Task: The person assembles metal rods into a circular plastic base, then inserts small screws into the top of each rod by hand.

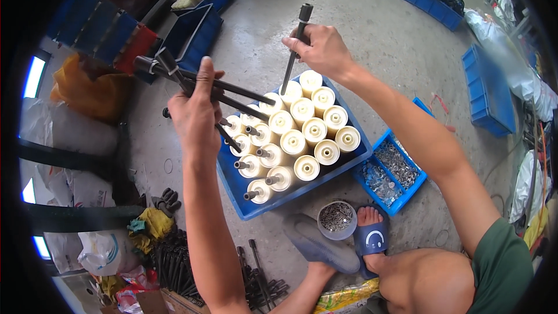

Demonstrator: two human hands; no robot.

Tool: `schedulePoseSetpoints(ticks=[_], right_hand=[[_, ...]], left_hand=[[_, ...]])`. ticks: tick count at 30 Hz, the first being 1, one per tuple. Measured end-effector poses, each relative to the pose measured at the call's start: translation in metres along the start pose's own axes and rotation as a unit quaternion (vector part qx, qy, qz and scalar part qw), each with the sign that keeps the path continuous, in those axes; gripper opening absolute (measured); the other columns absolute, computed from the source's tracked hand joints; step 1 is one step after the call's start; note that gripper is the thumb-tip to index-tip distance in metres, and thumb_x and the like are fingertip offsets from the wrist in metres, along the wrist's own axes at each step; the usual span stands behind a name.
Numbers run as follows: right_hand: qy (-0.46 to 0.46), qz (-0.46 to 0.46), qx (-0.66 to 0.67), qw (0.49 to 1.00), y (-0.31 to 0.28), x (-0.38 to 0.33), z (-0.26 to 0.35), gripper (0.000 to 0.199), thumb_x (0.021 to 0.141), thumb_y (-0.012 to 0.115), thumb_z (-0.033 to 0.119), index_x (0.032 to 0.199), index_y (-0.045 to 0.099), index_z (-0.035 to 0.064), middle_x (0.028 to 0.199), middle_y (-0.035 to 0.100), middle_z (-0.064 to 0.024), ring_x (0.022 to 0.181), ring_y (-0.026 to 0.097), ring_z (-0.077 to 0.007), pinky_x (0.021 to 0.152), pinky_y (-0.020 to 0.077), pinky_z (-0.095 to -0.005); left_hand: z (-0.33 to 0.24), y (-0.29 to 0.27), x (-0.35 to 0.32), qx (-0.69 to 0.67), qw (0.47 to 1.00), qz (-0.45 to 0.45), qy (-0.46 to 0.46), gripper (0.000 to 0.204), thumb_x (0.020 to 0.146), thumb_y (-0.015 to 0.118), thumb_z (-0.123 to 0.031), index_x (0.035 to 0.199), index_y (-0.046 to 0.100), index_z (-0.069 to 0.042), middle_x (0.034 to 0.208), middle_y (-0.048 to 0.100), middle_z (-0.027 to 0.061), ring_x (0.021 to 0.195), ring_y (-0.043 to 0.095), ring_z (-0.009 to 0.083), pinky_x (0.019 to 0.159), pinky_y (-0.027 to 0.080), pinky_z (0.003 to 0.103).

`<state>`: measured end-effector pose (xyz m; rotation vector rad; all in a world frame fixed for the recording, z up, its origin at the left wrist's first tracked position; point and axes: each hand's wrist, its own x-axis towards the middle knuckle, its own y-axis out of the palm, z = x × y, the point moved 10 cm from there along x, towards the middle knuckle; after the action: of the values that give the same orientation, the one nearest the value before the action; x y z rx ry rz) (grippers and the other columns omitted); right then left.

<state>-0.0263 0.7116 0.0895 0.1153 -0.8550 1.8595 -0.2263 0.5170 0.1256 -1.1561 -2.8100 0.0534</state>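
Several black rods with thicker collared ends are bunched in my left hand point(197, 110), its fingers closed round them. One such black rod point(289, 65) is pinched upright in my right hand point(323, 49). Its lower tip reaches a cream cylinder at the far side of a blue crate point(279, 208). Rows of cream cylinders point(314, 130) stand in that crate, each with a round hole in its top. Short dark stubs point(272, 179) stick up from several cylinders on the left and near side. My left hand hangs over the crate's left edge and hides part of the rows.
A blue divided tray point(390, 202) of small metal parts stands right of the crate. Near my sandalled feet sits a white tub point(337, 221) of small metal pieces. More black rods point(174, 264) lie at lower left. Blue bins point(488, 90) stand around on the concrete floor.
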Motion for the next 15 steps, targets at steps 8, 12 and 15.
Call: schedulePoseSetpoints(ticks=[8, 12, 15], right_hand=[[-0.052, 0.030, -0.086, 0.994, 0.015, 0.006, 0.005, 0.043, 0.095, 0.074, 0.038, 0.078, 0.067, -0.0013, 0.066, 0.068, -0.0198, 0.063, 0.071, -0.0363, 0.062, 0.0582, -0.0445], [-0.061, 0.064, -0.117, 0.989, 0.028, 0.012, 0.005, 0.042, 0.095, 0.073, 0.038, 0.084, 0.066, -0.0020, 0.074, 0.070, -0.0229, 0.071, 0.072, -0.0411, 0.067, 0.0589, -0.0466], [-0.121, 0.066, -0.098, 0.986, 0.038, 0.014, 0.013, 0.038, 0.096, 0.072, 0.033, 0.083, 0.068, -0.0018, 0.071, 0.068, -0.0178, 0.067, 0.069, -0.0362, 0.068, 0.0557, -0.0452]], left_hand=[[-0.003, -0.009, 0.019, -0.034, 0.999, 0.019, 0.032, 0.030, 0.102, 0.071, -0.031, 0.099, 0.074, 0.000, 0.071, 0.064, 0.0041, 0.046, 0.038, 0.0044, 0.042, 0.022, 0.021], [0.000, -0.014, 0.009, -0.038, 0.999, 0.011, -0.009, 0.029, 0.105, 0.066, -0.029, 0.102, 0.072, -0.001, 0.069, 0.062, 0.0032, 0.046, 0.037, 0.0042, 0.042, 0.022, 0.022], [0.003, -0.015, 0.001, -0.006, 1.000, 0.014, -0.026, 0.027, 0.105, 0.062, -0.026, 0.104, 0.071, -0.001, 0.072, 0.062, 0.0029, 0.049, 0.037, 0.0032, 0.044, 0.023, 0.021]])
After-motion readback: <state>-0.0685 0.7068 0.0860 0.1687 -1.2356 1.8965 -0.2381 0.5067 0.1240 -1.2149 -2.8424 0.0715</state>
